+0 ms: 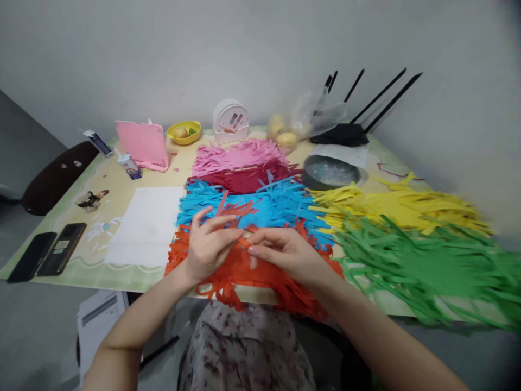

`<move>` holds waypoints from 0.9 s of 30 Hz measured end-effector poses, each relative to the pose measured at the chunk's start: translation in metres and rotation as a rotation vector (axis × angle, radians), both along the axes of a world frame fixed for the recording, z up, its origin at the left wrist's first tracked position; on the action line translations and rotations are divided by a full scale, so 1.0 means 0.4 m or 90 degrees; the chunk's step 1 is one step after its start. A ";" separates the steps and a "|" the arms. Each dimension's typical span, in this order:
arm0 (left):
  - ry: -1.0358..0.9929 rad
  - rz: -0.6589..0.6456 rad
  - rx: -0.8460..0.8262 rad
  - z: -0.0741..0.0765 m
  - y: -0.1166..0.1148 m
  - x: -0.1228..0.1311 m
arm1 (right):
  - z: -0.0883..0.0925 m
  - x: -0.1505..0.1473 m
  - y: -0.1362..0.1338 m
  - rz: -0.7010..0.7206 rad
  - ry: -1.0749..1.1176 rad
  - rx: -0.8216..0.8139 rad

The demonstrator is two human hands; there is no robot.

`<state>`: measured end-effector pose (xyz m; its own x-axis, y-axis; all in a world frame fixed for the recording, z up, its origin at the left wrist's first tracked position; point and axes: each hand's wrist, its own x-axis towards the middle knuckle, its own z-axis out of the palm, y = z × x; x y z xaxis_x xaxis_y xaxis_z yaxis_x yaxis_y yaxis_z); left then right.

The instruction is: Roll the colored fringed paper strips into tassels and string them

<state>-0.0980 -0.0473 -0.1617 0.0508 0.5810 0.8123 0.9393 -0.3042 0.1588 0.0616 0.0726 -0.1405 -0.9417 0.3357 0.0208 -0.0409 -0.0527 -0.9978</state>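
My left hand (208,247) and my right hand (285,251) meet above an orange fringed sheet (248,274) near the table's front edge. Fingertips of both hands pinch a narrow orange strip (245,241) between them; whether it is knotted is too small to tell. Loose orange fringe hangs over the edge. Directly behind lies a blue fringed sheet (260,209), then a dark red one (244,179) and a pink one (240,156). To the right are a yellow fringed sheet (407,209) and a green fringed sheet (439,269).
White paper (146,225) lies left of the sheets, with two dark phones (61,250) farther left. At the back stand a pink tablet case (142,144), a yellow bowl (184,133), a black router (340,134) and a dark round container (331,172).
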 end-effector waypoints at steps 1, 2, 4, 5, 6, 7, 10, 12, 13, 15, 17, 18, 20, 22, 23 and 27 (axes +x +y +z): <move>-0.068 0.002 0.003 -0.007 0.007 0.011 | 0.001 -0.003 -0.005 -0.018 0.024 -0.003; -0.138 0.007 -0.002 -0.012 0.014 0.022 | 0.002 -0.006 -0.006 -0.026 0.047 -0.009; -0.287 0.019 -0.041 -0.018 0.026 0.042 | 0.002 -0.015 0.001 -0.027 0.084 -0.011; -0.365 0.018 -0.072 -0.018 0.032 0.049 | 0.000 -0.018 0.008 -0.029 0.090 -0.001; -0.441 0.008 -0.106 -0.017 0.037 0.056 | -0.001 -0.022 0.016 -0.036 0.090 0.016; -0.506 -0.011 -0.140 -0.016 0.042 0.060 | -0.004 -0.025 0.023 -0.049 0.085 0.034; -0.625 -0.071 -0.196 -0.011 0.057 0.069 | -0.012 -0.030 0.033 -0.104 0.077 0.071; -0.655 -0.072 -0.197 -0.010 0.070 0.073 | -0.016 -0.032 0.029 -0.155 0.081 0.113; -0.664 -0.062 -0.193 -0.010 0.078 0.072 | -0.016 -0.034 0.030 -0.173 0.085 0.150; -0.671 -0.030 -0.182 -0.010 0.096 0.064 | -0.011 -0.040 0.050 -0.168 0.093 0.253; -0.669 0.012 -0.149 -0.007 0.113 0.043 | 0.000 -0.046 0.119 -0.159 0.076 0.387; -0.672 0.035 -0.121 -0.003 0.119 0.028 | 0.006 -0.046 0.174 -0.178 0.029 0.464; -0.688 0.079 -0.061 0.008 0.128 -0.006 | 0.014 -0.042 0.317 -0.293 -0.158 0.622; -0.703 0.111 -0.027 0.021 0.130 -0.037 | 0.009 -0.030 0.476 -0.392 -0.405 0.701; -0.704 0.118 -0.030 0.027 0.129 -0.048 | 0.000 -0.023 0.548 -0.402 -0.461 0.703; -0.687 0.118 -0.099 0.033 0.131 -0.070 | -0.072 -0.003 0.730 -0.324 -0.652 0.679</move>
